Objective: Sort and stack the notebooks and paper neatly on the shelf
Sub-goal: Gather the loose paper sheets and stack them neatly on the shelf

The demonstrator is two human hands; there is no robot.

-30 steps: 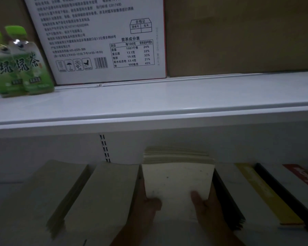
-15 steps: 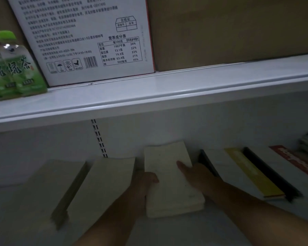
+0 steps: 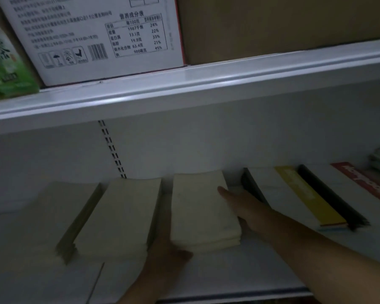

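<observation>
On the shelf (image 3: 228,273) I judge stacking nearly done: right hand (image 3: 247,208) flat, left hand (image 3: 168,256) grip unclear, squaring the last paper stack (image 3: 201,207).

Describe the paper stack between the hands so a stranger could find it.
On the lower shelf, three pale stacks lie left of the notebooks. The paper stack is the rightmost of them. Only it has the left hand and right hand against its sides.

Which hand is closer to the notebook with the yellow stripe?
Right. The right hand rests against the right side of the paper stack, just left of the yellow-striped notebook; the left hand is at that stack's front left corner, farther away.
</observation>
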